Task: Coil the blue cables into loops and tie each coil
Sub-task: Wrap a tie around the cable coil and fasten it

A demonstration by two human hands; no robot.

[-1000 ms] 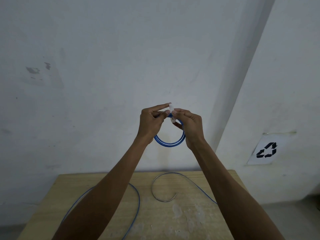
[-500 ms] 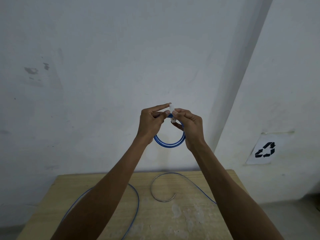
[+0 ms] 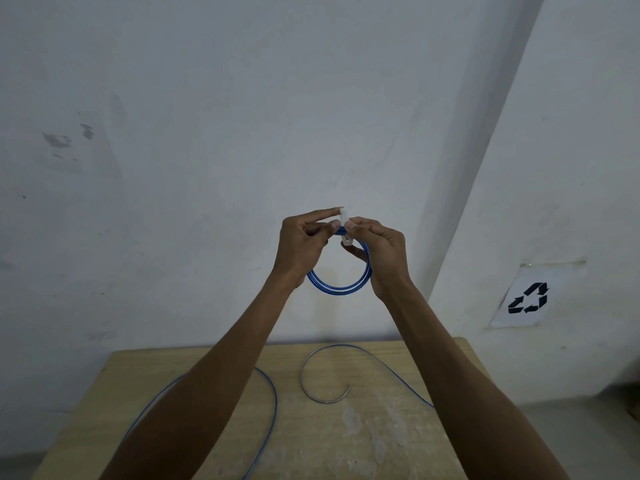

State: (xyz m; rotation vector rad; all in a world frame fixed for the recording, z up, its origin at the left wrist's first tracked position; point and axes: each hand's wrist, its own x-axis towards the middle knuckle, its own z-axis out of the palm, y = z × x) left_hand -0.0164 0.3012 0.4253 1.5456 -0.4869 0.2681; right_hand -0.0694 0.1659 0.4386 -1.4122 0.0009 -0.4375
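The blue cable coil (image 3: 337,289) is held up in the air in front of the pale wall (image 3: 207,133), above the far edge of the worktop (image 3: 363,441) and not touching it. It is a small, nearly round ring of several turns lying tight against each other, deep blue with a thin white line running along the lower arc. Its top is hidden between the fingertips of both hands.

A small white tie (image 3: 345,233), pale and slightly see-through, crosses the top of the coil upright, with one end sticking out above the fingers and the other below the cable.

The left hand (image 3: 300,244) pinches the top of the coil beside the tie with thumb and a bent finger. Its forefinger is stretched out straight, with the tip touching the tie's upper end. The right hand (image 3: 381,252) pinches the tie between thumb and forefinger, its other fingers curled, the right side of the ring passing by its palm.

Two loose cables lie on the wooden worktop. A blue cable loop (image 3: 275,403) sweeps round at the left and runs under the left forearm. A second cable (image 3: 325,401) comes in from the right edge and curls into a hook that looks grey at its end.

A paper recycling sign (image 3: 528,298) is stuck on the wall at the right.
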